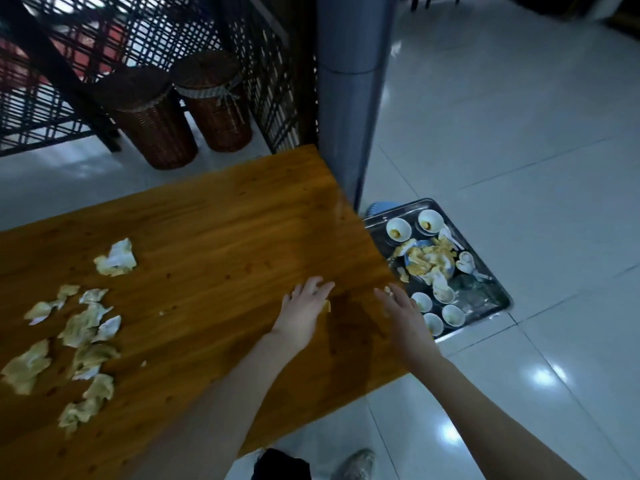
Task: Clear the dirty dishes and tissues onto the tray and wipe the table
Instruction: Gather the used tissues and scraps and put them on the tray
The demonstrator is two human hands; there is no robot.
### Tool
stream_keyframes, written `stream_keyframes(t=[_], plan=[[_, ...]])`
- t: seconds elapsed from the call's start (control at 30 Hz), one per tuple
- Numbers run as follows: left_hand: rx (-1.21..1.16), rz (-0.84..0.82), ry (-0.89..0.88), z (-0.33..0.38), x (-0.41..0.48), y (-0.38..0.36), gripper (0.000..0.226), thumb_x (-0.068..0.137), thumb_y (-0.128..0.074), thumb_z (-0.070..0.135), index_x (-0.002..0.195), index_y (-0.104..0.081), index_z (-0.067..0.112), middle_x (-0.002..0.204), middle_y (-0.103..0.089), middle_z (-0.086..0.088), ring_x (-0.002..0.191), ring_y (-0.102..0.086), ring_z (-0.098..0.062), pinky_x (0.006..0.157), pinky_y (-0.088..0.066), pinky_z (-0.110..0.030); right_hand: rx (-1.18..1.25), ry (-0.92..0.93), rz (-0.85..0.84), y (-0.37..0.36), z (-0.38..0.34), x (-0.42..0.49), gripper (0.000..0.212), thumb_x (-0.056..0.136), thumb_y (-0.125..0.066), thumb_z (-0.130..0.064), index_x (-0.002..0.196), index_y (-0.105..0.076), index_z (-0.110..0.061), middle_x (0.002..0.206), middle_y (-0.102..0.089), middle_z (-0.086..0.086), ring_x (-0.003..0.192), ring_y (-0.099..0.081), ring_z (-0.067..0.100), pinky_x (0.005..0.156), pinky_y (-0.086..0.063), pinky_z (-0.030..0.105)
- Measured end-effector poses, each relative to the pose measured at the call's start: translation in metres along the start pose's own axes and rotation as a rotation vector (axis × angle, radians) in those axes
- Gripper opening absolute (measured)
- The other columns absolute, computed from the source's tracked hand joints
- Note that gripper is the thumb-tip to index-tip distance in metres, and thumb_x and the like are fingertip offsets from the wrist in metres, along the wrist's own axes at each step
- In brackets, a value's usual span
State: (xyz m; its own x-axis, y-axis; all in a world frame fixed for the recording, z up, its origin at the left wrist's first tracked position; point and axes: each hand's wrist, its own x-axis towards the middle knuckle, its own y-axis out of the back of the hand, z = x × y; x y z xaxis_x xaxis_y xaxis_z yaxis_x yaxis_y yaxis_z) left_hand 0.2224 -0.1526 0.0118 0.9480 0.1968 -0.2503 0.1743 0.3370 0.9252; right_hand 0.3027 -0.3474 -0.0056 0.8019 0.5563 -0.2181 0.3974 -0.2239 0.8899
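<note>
Wicker baskets (156, 126) behind table (207, 220), pillar (349, 98) beside tray (498, 296), tissues (86, 327) scattered

1. My left hand (304, 304): palm down, fingers straight and slightly fanned, tips pointing to 1 o'clock.
2. My right hand (398, 308): at 3 o'clock of the left, near but apart. Palm down, fingers spread, tips pointing to 11 o'clock.
3. Forearms bare. Left enters from 7 o'clock, right from 5 o'clock, converging toward the hands.
4. Wrists straight, in line with the forearms.
</note>
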Motion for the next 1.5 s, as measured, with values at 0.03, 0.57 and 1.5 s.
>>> stream_keyframes(t=[0.03, 0.57, 1.5], plan=[[-0.003, 0.000, -0.007, 0.011, 0.004, -0.003, 0.081, 0.087, -0.045, -0.014, 0.151, -0.018, 0.027, 0.154, -0.017, -0.002, 0.136, -0.028, -0.025, 0.110, -0.027, -0.045, 0.003, -0.014, 0.011, 0.004, 0.011, -0.003, 0.079, 0.080, -0.067, 0.000, 0.144, -0.032, -0.030, 0.152, -0.024, -0.001, 0.129, -0.039, 0.028, 0.096, -0.046, 0.036], [-0.007, -0.034, -0.141, 0.124, 0.099, -0.029, 0.084, 0.084, -0.050, -0.014, 0.150, -0.020, 0.028, 0.152, -0.020, 0.000, 0.134, -0.030, -0.023, 0.108, -0.032, -0.044, 0.106, -0.140, 0.104, 0.049, 0.131, 0.002, 0.070, 0.077, -0.048, 0.018, 0.140, -0.043, -0.014, 0.150, -0.028, 0.009, 0.133, -0.034, 0.029, 0.105, -0.035, 0.034], [-0.112, -0.109, -0.095, 0.200, 0.295, -0.033, 0.079, 0.082, -0.046, -0.015, 0.146, -0.028, 0.028, 0.144, -0.029, 0.000, 0.120, -0.045, -0.026, 0.089, -0.045, -0.043, 0.117, -0.160, -0.024, 0.118, 0.260, 0.189, 0.062, 0.076, -0.048, 0.013, 0.132, -0.047, -0.013, 0.135, -0.038, 0.009, 0.122, -0.038, 0.029, 0.100, -0.037, 0.036]])
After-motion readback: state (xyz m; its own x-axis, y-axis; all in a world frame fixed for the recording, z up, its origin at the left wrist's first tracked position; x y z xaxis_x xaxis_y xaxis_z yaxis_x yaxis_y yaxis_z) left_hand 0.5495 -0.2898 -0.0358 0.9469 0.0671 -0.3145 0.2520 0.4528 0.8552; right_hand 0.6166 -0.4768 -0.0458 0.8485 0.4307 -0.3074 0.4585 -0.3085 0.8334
